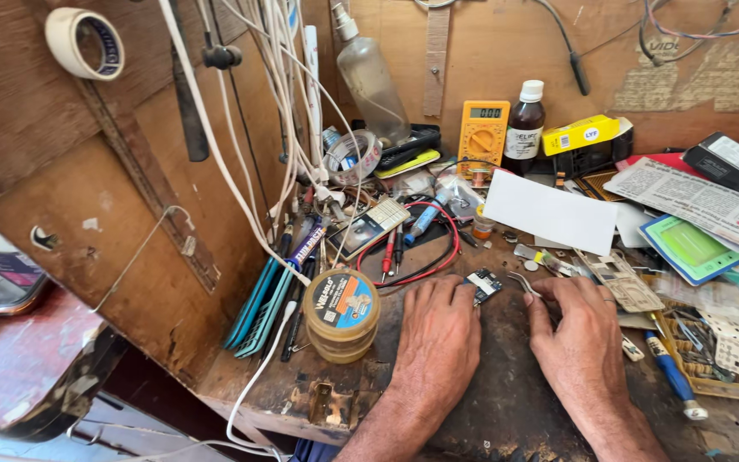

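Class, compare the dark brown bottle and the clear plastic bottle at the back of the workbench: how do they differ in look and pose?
The brown bottle stands upright on the bench; the clear bottle leans tilted against the wooden wall. The brown bottle is dark with a white screw cap; the clear bottle is see-through with a narrow nozzle top. The clear bottle looks larger. Both carry pale tops.

On the dark, scarred wooden surface (pixel 489 393), the left hand (pixel 438 329) lies flat, fingertips touching a small dark circuit board (pixel 482 284). The right hand (pixel 576 329) pinches thin metal tweezers (pixel 522 282) just beside the board. A round amber solder-paste tub (pixel 341 314) stands near the left hand; an orange multimeter (pixel 482 130) leans against the back wall.
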